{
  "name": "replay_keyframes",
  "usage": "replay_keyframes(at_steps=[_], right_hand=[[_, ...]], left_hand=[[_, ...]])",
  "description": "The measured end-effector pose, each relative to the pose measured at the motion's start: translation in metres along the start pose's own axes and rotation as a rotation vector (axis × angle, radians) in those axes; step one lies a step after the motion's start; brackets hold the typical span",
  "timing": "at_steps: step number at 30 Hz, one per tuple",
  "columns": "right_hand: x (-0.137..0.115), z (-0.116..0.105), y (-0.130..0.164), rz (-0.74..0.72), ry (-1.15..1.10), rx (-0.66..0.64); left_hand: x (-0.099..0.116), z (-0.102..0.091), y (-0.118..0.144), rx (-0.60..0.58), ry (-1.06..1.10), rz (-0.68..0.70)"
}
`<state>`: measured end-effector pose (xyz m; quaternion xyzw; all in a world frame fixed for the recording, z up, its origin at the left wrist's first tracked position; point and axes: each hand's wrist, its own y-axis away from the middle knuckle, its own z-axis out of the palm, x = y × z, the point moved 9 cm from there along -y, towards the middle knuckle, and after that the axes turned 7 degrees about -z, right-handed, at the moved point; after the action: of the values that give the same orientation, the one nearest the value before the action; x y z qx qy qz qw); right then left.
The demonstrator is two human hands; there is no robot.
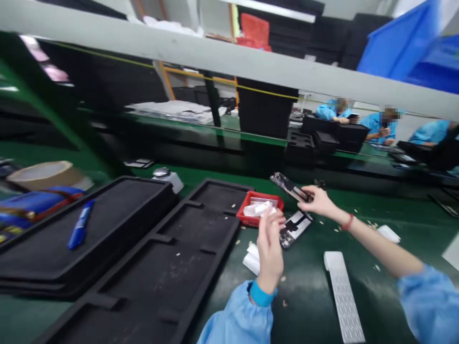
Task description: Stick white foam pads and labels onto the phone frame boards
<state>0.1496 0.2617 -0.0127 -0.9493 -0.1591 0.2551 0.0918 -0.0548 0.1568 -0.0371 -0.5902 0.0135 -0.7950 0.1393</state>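
Note:
My right hand (319,204) is closed on one end of a phone frame (289,185), a dark, narrow part with bare metal and components, held tilted above the bench. Below it another opened phone part (297,227) with silver-white panels lies on the green surface. My left hand (270,243) is raised beside that part, fingers loosely stretched and apart at the near edge of a small red box (249,221). White folded pieces (257,209) fill the box; whether the fingertips touch them I cannot tell. Crumpled white paper (252,260) lies left of my left wrist.
A long black compartment tray (161,267) lies at left, beside stacked black trays (118,210) with a blue marker (81,224) on top. A strip of labels (344,296) lies at right. Behind are a dispenser bottle (168,178), tape roll (45,175) and several co-workers in blue (380,126).

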Motion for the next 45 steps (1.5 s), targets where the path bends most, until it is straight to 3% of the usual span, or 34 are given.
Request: replay_keyframes(at_steps=[2,5,7,10,12,17,23,29,34,40,45], right_hand=[[-0.02,-0.022,0.098,-0.016,-0.021,0.161],[-0.049,-0.031,0.224,-0.013,-0.041,0.367],[-0.063,-0.03,0.281,0.018,-0.057,0.473],[-0.083,-0.031,0.322,0.037,-0.146,0.562],[-0.097,-0.039,0.326,-0.003,-0.243,0.596],[-0.124,-0.076,0.318,-0.105,-0.431,0.743],[-0.121,-0.087,0.316,-0.102,-0.657,0.772],[-0.1,-0.088,0.305,-0.067,-0.727,0.736],[-0.089,-0.086,0.28,-0.067,-0.716,0.61],[-0.071,-0.083,0.246,-0.108,-0.757,0.505],[-0.068,-0.066,0.219,-0.077,-0.837,0.381]], left_hand=[[0.002,0.017,0.015,-0.062,0.04,-0.074],[0.012,0.043,0.067,-0.216,0.085,-0.165],[0.02,0.048,0.107,-0.233,0.095,-0.187],[0.035,0.036,0.153,-0.111,0.029,-0.118],[0.047,0.033,0.173,-0.091,-0.074,-0.014],[0.074,0.045,0.203,-0.19,-0.333,0.194],[0.095,0.066,0.218,-0.258,-0.449,0.301],[0.093,0.089,0.205,-0.261,-0.51,0.312],[0.092,0.1,0.184,-0.251,-0.548,0.276],[0.083,0.097,0.16,-0.179,-0.555,0.218],[0.078,0.087,0.147,-0.181,-0.565,0.232]])
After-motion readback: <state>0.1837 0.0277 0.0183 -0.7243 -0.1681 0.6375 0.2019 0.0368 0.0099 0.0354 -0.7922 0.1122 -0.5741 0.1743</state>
